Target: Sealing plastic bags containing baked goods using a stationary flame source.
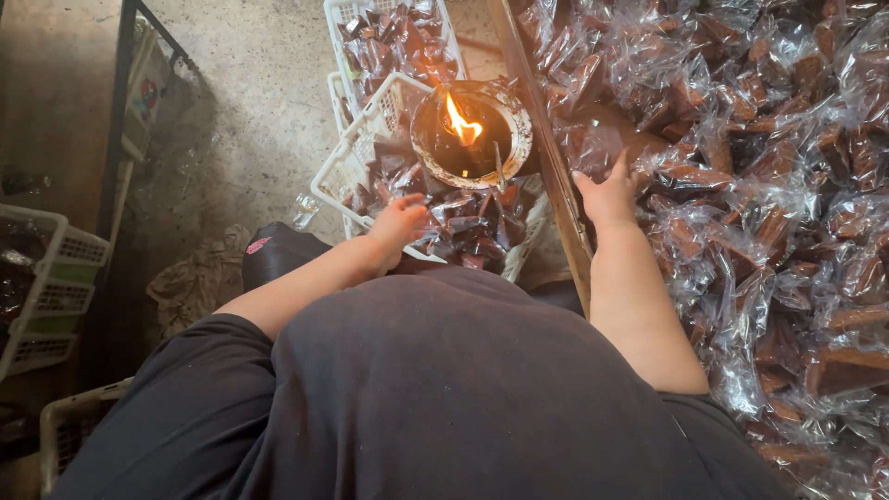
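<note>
1. Your left hand (396,225) rests palm down, fingers loosely spread, on the wrapped brown sweets in the white basket (326,181) by your knee. Can't tell whether it grips one.
2. Your right hand (608,194) reaches onto the wooden tray (546,157), fingers spread narrow on a clear-wrapped packet (593,148) at the pile's near edge. Grasp not confirmed.
3. Just beyond both hands: metal bowl lamp (472,135) with an open flame (463,124), perched on the baskets.
4. Risk: the plastic wrappers lie right against the bowl rim; a packet or forearm drifting over the flame could melt or burn. A knocked basket could tip the bowl.
5. Hard to see: your torso blocks the near floor, the pile (769,185) runs off frame to the right, and the far basket (389,37) is cut off.
</note>
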